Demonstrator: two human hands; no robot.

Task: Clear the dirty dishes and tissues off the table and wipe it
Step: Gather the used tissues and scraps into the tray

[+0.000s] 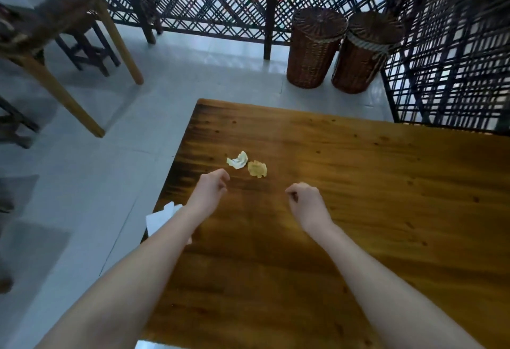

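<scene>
- Left hand (211, 188) and right hand (305, 199): fingers loosely curled, empty.
- Crumpled tissues (237, 161) lie near the tabletop's (358, 183) left edge; a careless sweep may knock them off.

table (345, 183) is amber-brown with dark grain streaks, one tissue (236, 160) whitish, the other tissue (257, 168) yellow, baskets (314, 50) dark brown weave

Glossy wood table (358, 183) (wicker baskets (316, 47), probably)
</scene>
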